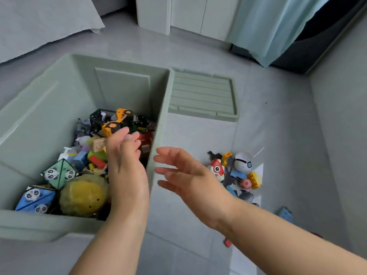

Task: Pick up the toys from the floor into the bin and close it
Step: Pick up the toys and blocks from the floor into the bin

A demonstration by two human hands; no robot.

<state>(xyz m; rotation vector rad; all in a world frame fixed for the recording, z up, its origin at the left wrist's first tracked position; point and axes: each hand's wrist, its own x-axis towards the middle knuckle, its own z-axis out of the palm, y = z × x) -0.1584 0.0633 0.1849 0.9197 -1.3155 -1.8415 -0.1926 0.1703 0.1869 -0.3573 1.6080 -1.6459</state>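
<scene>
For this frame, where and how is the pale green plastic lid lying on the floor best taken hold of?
Probably by the raised rim at its near right corner, coming from the right: the pale green plastic lid lies flat, its left edge behind the pale green bin.

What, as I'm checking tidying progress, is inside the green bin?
The bin holds a yellow toy truck, a yellow plush, a green panda box, a blue panda box and blocks. The left hand covers some toys; lower layers are hidden.

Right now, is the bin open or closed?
Open: the bin has no cover, toys show inside, and its lid lies flat on the floor beside it.
</scene>
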